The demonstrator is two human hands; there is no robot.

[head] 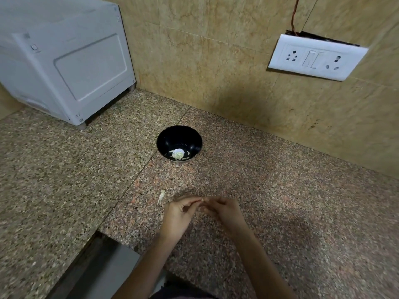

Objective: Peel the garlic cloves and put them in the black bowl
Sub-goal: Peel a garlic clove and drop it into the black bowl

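A black bowl (179, 143) stands on the speckled granite counter (64, 180), with pale garlic pieces (178, 154) lying at its bottom. Closer to me, my left hand (179, 214) and my right hand (222, 210) meet fingertip to fingertip just above the counter. Both pinch a small garlic clove (202, 200) between them; most of it is hidden by the fingers. A strip of garlic skin (160, 197) lies on the counter just left of my left hand.
A white appliance (64, 67) stands at the back left on short feet. Tiled walls close off the back and right, with a white socket plate (317, 58) on the right wall. The counter's front edge drops off at the lower left.
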